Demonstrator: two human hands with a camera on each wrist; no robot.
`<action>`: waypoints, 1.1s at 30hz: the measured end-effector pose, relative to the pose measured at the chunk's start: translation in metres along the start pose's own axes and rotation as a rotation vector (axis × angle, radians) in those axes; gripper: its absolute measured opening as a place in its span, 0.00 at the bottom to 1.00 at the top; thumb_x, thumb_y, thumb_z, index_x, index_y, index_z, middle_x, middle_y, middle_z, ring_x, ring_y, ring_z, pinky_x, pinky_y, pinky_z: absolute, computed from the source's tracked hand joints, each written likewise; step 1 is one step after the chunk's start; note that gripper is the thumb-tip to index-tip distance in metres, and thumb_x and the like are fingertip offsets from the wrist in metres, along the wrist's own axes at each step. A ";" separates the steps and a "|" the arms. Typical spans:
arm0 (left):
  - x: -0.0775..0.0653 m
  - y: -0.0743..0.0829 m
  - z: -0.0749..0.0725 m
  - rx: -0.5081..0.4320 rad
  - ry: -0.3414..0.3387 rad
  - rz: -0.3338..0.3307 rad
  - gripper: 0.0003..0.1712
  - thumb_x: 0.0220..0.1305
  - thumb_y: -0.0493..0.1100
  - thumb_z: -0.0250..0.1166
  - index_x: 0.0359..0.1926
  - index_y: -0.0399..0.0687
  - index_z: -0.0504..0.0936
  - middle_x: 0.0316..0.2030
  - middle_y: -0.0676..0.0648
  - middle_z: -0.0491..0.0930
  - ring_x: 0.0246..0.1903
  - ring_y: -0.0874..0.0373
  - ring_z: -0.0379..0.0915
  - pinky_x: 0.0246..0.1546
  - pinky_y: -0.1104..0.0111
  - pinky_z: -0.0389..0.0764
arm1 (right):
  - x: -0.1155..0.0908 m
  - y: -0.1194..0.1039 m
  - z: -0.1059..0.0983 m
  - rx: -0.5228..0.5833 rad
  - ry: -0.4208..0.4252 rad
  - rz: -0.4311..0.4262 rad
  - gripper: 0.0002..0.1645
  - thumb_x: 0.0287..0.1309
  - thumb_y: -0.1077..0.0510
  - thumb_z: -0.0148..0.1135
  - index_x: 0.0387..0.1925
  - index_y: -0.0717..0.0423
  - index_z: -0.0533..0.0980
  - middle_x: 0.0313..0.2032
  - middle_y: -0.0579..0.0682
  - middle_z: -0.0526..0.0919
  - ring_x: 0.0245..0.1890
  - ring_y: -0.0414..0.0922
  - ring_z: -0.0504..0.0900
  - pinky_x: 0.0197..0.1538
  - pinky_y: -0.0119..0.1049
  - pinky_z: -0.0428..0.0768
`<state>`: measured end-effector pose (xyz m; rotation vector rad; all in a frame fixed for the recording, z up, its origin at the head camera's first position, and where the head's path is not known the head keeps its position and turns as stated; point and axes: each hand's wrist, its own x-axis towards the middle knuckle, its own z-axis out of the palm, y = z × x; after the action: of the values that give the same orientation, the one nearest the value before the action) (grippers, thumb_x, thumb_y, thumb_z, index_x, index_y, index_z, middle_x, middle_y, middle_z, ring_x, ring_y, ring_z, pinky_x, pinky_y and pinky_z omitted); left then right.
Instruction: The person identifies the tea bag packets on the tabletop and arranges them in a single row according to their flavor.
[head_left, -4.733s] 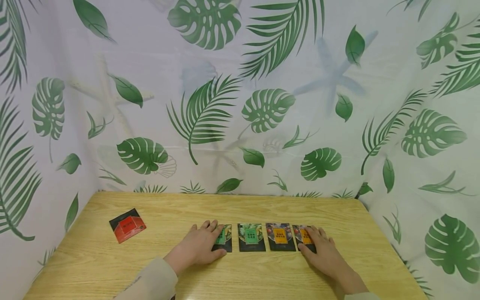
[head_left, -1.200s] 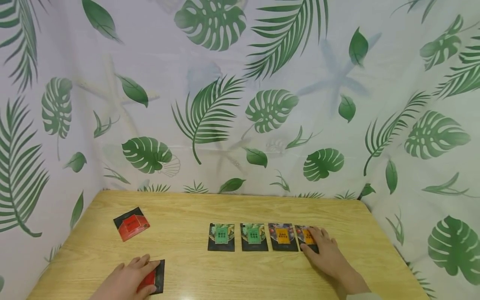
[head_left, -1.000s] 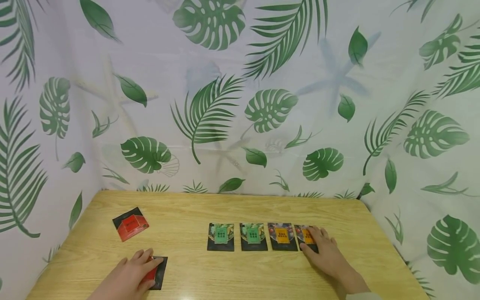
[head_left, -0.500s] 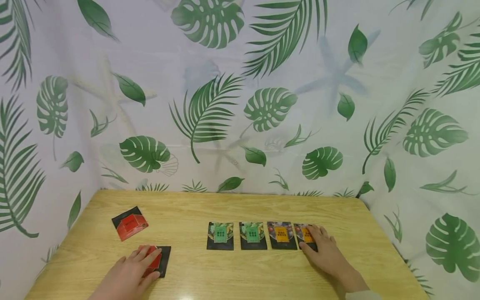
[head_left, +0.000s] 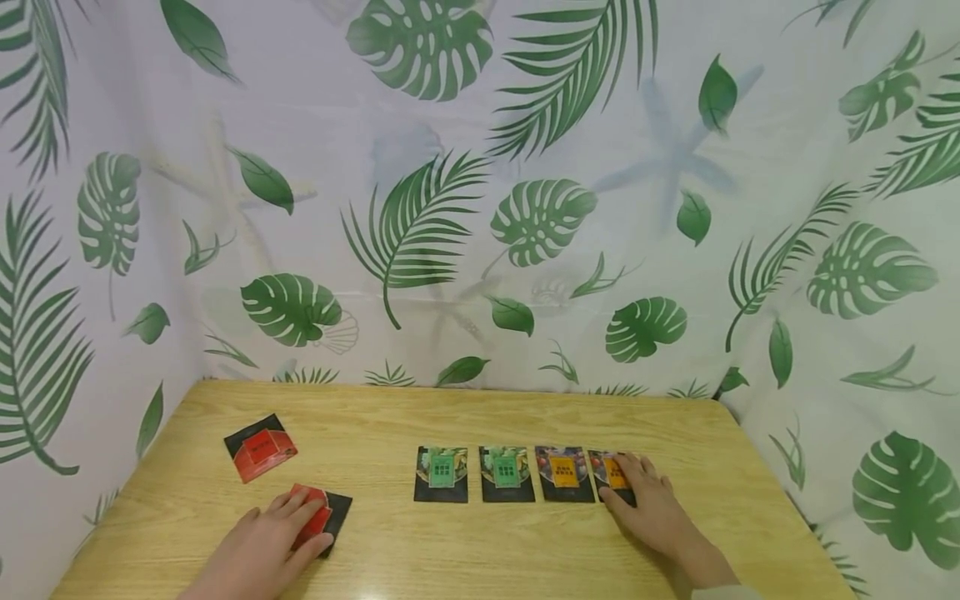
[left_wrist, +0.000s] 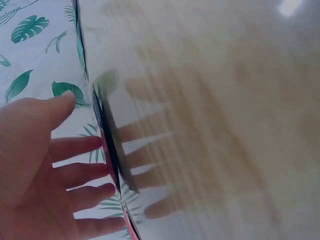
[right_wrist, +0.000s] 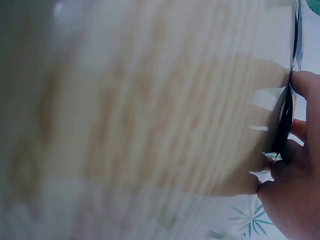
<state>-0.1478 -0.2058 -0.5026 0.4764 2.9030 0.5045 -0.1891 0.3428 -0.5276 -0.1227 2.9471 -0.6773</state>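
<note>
In the head view my left hand (head_left: 262,546) rests on a red-and-black flat packet (head_left: 340,512) at the front left, its fingers spread over the red side. The left wrist view shows these fingers (left_wrist: 82,175) nearly straight against the thin packet (left_wrist: 111,145). A second red packet (head_left: 261,448) lies tilted just beyond. To the right is a row: two green-labelled packets (head_left: 441,473) and two orange-labelled ones. My right hand (head_left: 652,508) rests on the rightmost orange packet (head_left: 611,472), covering its right part. The other orange packet (head_left: 565,473) lies beside it, untouched.
The packets lie on a wood-grain table (head_left: 420,550). A white cloth with green leaf prints (head_left: 450,250) hangs behind the table and along both sides. Bare wood separates the red packets from the row.
My left hand has left the leftmost green packet and come to a red packet at the front left. It has slid that packet away and rightward, turning it clockwise. My right hand stays put.
</note>
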 end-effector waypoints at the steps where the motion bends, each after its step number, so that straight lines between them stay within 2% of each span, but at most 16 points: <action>1: 0.001 0.000 0.000 -0.008 -0.001 0.013 0.36 0.74 0.66 0.61 0.66 0.43 0.82 0.68 0.31 0.77 0.69 0.31 0.71 0.60 0.26 0.72 | 0.000 0.000 0.000 -0.003 0.001 -0.003 0.48 0.76 0.34 0.54 0.80 0.62 0.59 0.78 0.74 0.57 0.79 0.78 0.47 0.72 0.83 0.48; 5: 0.003 0.003 -0.001 0.005 0.003 0.036 0.38 0.73 0.67 0.62 0.67 0.43 0.81 0.68 0.29 0.76 0.69 0.29 0.71 0.58 0.25 0.73 | 0.001 0.000 0.000 0.005 0.002 -0.005 0.48 0.77 0.33 0.53 0.81 0.61 0.58 0.79 0.73 0.56 0.79 0.77 0.46 0.73 0.82 0.47; 12: -0.001 0.010 -0.004 0.142 0.085 -0.104 0.46 0.67 0.69 0.66 0.69 0.36 0.78 0.60 0.32 0.83 0.58 0.29 0.80 0.52 0.34 0.81 | 0.004 0.002 -0.001 -0.007 0.012 -0.020 0.47 0.77 0.34 0.52 0.80 0.61 0.58 0.79 0.73 0.56 0.79 0.77 0.46 0.72 0.82 0.47; 15: -0.002 0.011 -0.005 0.157 0.090 -0.135 0.50 0.66 0.71 0.67 0.69 0.33 0.77 0.58 0.32 0.85 0.56 0.30 0.81 0.50 0.35 0.82 | 0.004 0.003 -0.002 -0.011 0.017 -0.023 0.47 0.77 0.34 0.53 0.80 0.62 0.58 0.79 0.73 0.57 0.79 0.77 0.47 0.72 0.82 0.48; 18: -0.001 0.011 -0.004 0.150 0.072 -0.152 0.53 0.65 0.75 0.64 0.69 0.33 0.77 0.59 0.34 0.85 0.58 0.30 0.80 0.54 0.31 0.79 | 0.004 0.003 -0.002 -0.004 0.014 -0.023 0.47 0.77 0.34 0.53 0.80 0.62 0.58 0.79 0.73 0.56 0.79 0.77 0.47 0.73 0.82 0.47; 22: 0.000 0.010 0.001 0.132 0.056 -0.141 0.54 0.64 0.78 0.62 0.68 0.34 0.78 0.62 0.33 0.83 0.63 0.28 0.76 0.59 0.27 0.73 | 0.003 0.006 0.000 -0.004 0.015 -0.025 0.47 0.77 0.34 0.53 0.80 0.62 0.58 0.79 0.73 0.56 0.79 0.78 0.47 0.72 0.83 0.47; 26: 0.002 0.007 0.005 0.076 0.044 -0.099 0.52 0.66 0.75 0.63 0.71 0.35 0.75 0.66 0.33 0.79 0.66 0.27 0.73 0.62 0.27 0.70 | 0.002 0.009 0.003 0.011 0.017 -0.027 0.47 0.77 0.35 0.54 0.80 0.62 0.59 0.79 0.74 0.56 0.79 0.78 0.47 0.71 0.84 0.47; 33: 0.008 0.004 0.006 0.013 -0.027 -0.057 0.48 0.70 0.68 0.64 0.75 0.36 0.71 0.73 0.33 0.72 0.70 0.27 0.69 0.63 0.25 0.68 | 0.001 0.010 0.003 0.018 -0.002 -0.017 0.48 0.77 0.34 0.53 0.81 0.62 0.58 0.80 0.73 0.55 0.79 0.78 0.45 0.72 0.83 0.46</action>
<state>-0.1527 -0.1985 -0.5073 0.3976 2.8866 0.4679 -0.1906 0.3501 -0.5347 -0.1464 2.9410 -0.7050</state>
